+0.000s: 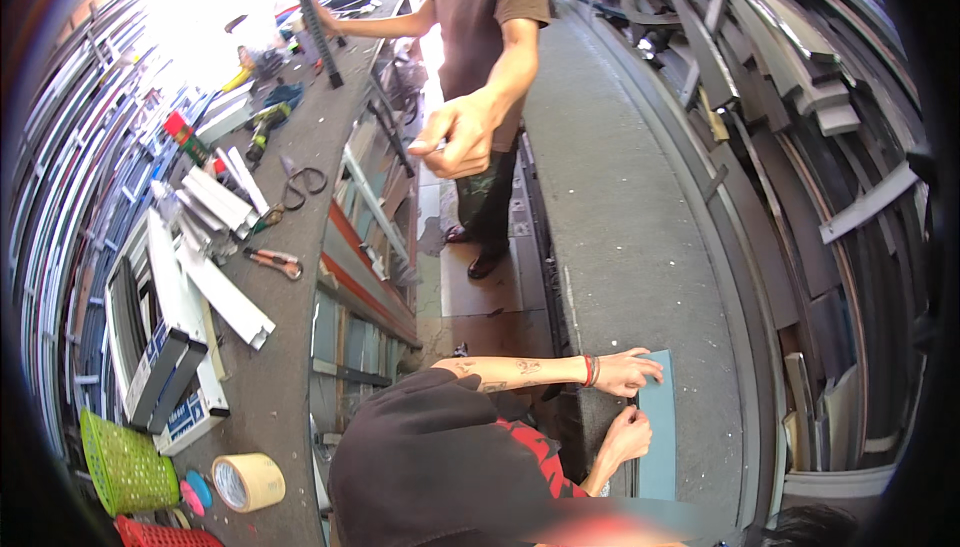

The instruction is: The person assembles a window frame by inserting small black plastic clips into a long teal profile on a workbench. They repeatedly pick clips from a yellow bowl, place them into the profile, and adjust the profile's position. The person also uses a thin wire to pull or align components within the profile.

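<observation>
My left hand (628, 373), wearing bracelets at the wrist, reaches across the dark worktable (620, 237) at the lower right. Its fingers lie spread on the edge of a flat blue-grey strip (657, 447). Just below it, my right hand (626, 435) is closed, thumb against curled fingers, beside the strip's left edge; what it pinches, if anything, is hidden. The strip lies lengthwise on the table. Ahead in the aisle, a person in a brown shirt (480, 37) stretches a closed hand (458, 137) forward. That person's other hand grips a long black bar (312, 27).
The left bench (290, 297) carries scissors (303, 187), orange-handled pliers (275, 263), white profiles (225, 292), a drill (265, 132), a tape roll (248, 482) and a green basket (125, 462). Metal profiles (800, 197) crowd the right side. Dark hair (810, 525) shows at the lower right edge.
</observation>
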Motion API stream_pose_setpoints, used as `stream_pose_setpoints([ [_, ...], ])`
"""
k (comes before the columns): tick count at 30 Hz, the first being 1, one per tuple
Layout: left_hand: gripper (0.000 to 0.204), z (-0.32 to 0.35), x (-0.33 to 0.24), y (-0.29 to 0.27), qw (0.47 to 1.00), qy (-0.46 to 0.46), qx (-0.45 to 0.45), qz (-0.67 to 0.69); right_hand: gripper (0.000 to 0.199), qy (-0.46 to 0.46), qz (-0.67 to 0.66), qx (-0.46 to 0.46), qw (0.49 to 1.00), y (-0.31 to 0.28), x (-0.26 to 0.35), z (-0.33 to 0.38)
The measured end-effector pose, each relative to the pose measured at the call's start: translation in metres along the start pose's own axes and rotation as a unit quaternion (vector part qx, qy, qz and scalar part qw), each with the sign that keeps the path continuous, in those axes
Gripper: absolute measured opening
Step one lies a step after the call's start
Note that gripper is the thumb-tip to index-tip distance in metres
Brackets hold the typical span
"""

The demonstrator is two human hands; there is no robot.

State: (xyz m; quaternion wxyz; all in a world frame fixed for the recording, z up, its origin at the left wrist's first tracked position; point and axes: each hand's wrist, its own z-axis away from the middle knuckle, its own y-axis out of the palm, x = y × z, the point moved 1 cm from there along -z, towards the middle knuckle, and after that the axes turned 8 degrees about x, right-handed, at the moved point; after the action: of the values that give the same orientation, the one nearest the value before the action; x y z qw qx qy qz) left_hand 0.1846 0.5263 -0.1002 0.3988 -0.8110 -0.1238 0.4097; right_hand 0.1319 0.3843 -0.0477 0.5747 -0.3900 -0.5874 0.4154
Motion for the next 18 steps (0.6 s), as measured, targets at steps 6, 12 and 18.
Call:
stream_pose_setpoints([
  [6, 0.019, 0.005, -0.01, -0.01, 0.999, -0.021, 0.034, 0.022, 0.03, -0.024, -0.077, -0.015, 0.997, 0.003, -0.015, 0.001],
  [12, 0.02, 0.006, -0.014, -0.017, 0.997, -0.064, 0.044, 0.028, 0.03, -0.139, -0.113, 0.06, 0.982, -0.026, -0.051, -0.017],
  [18, 0.024, 0.042, -0.005, -0.04, 0.986, -0.094, -0.127, -0.048, 0.03, -0.335, -0.008, 0.058, 0.94, -0.089, 0.019, -0.078],
])
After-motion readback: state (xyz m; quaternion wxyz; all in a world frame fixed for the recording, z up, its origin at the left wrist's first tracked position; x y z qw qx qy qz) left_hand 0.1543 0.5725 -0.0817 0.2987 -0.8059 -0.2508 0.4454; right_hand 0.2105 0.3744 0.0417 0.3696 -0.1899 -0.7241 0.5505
